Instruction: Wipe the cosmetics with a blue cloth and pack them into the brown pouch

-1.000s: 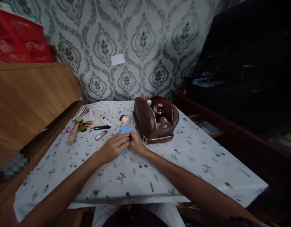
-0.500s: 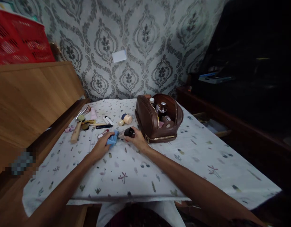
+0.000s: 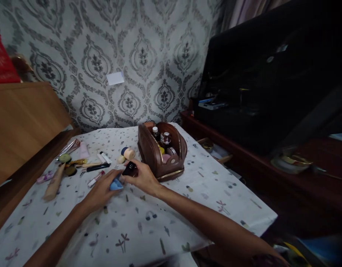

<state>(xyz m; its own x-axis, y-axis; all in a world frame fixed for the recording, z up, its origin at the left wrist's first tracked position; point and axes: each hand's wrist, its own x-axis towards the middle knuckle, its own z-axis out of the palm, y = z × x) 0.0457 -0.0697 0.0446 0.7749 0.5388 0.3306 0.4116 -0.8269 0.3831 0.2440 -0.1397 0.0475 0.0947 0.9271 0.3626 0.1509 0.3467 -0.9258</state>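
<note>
Across the desk (image 3: 215,189): printed cover, with loose cosmetics (image 3: 54,182) spread at the left; their layout is unchanged, although the view has swung rightward within the last half second.
Bag (image 3: 148,150): brown, standing open beyond the right hand (image 3: 143,177), with containers (image 3: 166,139) inside; no visible change of place.
Right hand: closed around the bottle (image 3: 129,170); the black cap (image 3: 130,167), seen side-on half a second ago, now presents its top to the camera.
Left hand (image 3: 104,185): gripping the cloth (image 3: 116,184), palm downward; it has drawn closer to the right hand.
Bottle: between the two hands, outside the bag and on its near side; whether its base touches the desk cannot be told. By judgement, the turn exposes a different face, and work remains on this one piece.
Cloth: blue, bunched, at the bottle's clear end; the narrow gap seen half a second ago has closed, so contact is likely, though partly hidden.
</note>
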